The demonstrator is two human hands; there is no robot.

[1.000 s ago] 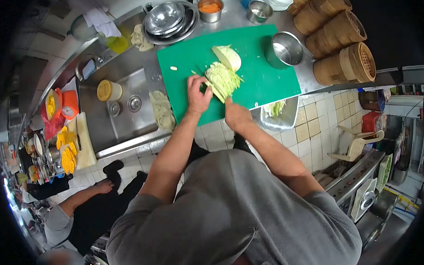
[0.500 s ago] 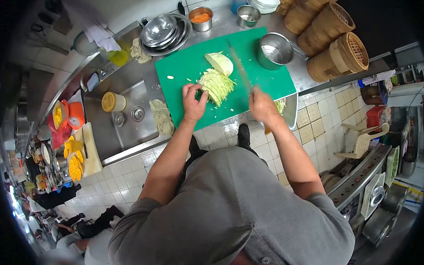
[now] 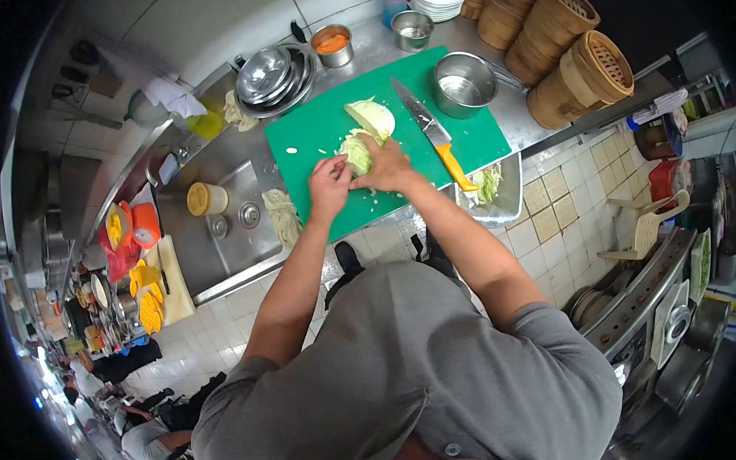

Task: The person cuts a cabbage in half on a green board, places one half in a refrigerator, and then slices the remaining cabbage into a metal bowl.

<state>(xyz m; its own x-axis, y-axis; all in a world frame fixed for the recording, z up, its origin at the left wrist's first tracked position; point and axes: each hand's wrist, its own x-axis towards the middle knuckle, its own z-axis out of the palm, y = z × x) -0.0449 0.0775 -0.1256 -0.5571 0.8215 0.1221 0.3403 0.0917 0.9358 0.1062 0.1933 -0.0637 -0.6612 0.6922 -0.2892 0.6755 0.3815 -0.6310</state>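
Note:
A heap of shredded cabbage sits on the green cutting board, partly covered by my hands. My right hand reaches over its right side, thumb and fingers apart and wrapped round the shreds. My left hand presses in from the left, fingers curled against the heap, fingertips partly hidden. Just behind lies an uncut cabbage piece. A knife with a yellow handle lies loose on the board to the right, its blade pointing away from me.
A metal pot stands on the board's right corner. Behind are a bowl of orange pieces, stacked metal bowls and a small metal cup. Bamboo steamers stand right. A sink lies left; a bin with cabbage scraps is below the board's edge.
My right hand has let go of the knife, which now lies on the board, and has moved left onto the shredded cabbage. My left hand stays at the heap's left side.

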